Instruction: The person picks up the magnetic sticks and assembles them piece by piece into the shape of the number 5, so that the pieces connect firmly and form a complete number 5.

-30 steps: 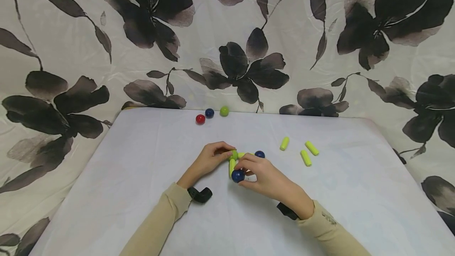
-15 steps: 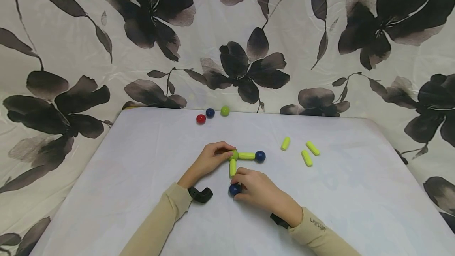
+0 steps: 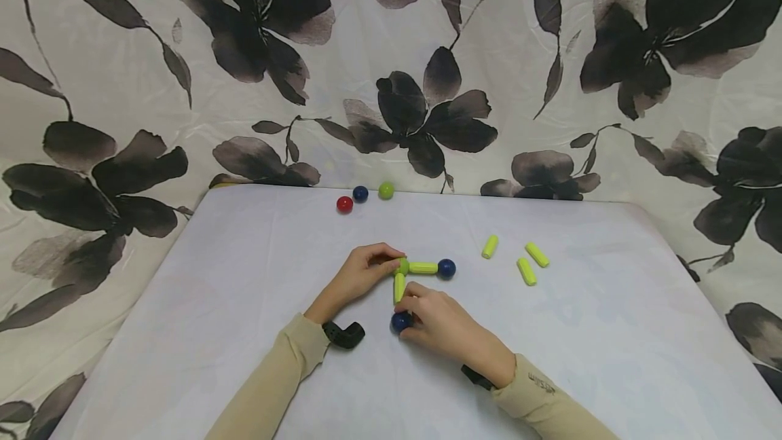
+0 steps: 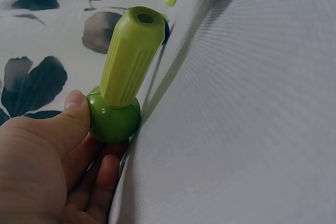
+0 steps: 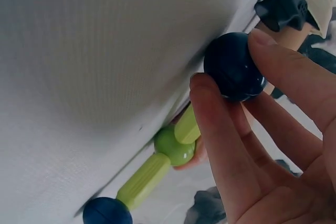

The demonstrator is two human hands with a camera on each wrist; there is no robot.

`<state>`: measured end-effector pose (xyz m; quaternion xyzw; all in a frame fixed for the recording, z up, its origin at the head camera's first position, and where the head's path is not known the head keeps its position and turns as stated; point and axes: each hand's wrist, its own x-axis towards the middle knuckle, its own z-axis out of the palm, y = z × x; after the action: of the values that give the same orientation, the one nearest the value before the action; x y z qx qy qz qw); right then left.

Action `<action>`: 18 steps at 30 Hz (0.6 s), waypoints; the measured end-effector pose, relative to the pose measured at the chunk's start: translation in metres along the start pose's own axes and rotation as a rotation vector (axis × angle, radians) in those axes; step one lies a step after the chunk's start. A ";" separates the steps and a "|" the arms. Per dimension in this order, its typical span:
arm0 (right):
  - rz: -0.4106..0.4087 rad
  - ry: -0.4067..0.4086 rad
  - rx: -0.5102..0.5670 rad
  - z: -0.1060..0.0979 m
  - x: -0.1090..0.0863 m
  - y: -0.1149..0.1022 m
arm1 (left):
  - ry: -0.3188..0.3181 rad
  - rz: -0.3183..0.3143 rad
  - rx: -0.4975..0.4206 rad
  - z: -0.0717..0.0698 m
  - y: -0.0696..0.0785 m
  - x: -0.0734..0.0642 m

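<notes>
My left hand (image 3: 360, 273) pinches a green ball (image 4: 113, 121) between thumb and fingers. Two yellow-green rods are joined to that ball: one rod (image 3: 423, 268) runs right to a blue ball (image 3: 447, 269), while the other rod (image 4: 128, 59) points toward me, its end hole bare in the left wrist view. Just in front of that end, my right hand (image 3: 449, 328) grips a second blue ball (image 5: 233, 66) with thumb and fingertips. A gap shows between this ball and the rod in the left wrist view. Fingers partly cover the rod's near end in the head view.
On the white table (image 3: 201, 290), a red ball (image 3: 345, 205), a blue ball (image 3: 360, 194) and a green ball (image 3: 386, 190) lie along the far edge. Three loose yellow-green rods (image 3: 527, 271) lie to the right. Floral cloth (image 3: 403, 32) hangs behind.
My right hand has brought the blue ball down and slightly left, from beside the near rod to in front of its end. My left hand keeps its place on the green ball.
</notes>
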<state>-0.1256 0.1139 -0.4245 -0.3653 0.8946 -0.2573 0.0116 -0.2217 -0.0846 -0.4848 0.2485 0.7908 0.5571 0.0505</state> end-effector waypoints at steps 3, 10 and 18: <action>-0.003 0.018 -0.027 0.001 0.003 0.000 | 0.002 0.003 0.003 0.000 0.000 0.000; 0.012 0.049 -0.047 0.001 0.008 0.004 | 0.001 0.000 0.003 0.000 0.000 0.000; -0.003 0.043 -0.026 0.001 0.009 0.006 | 0.005 -0.001 0.021 0.000 0.000 0.000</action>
<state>-0.1353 0.1108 -0.4269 -0.3613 0.8973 -0.2532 -0.0127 -0.2215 -0.0845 -0.4848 0.2473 0.7967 0.5495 0.0463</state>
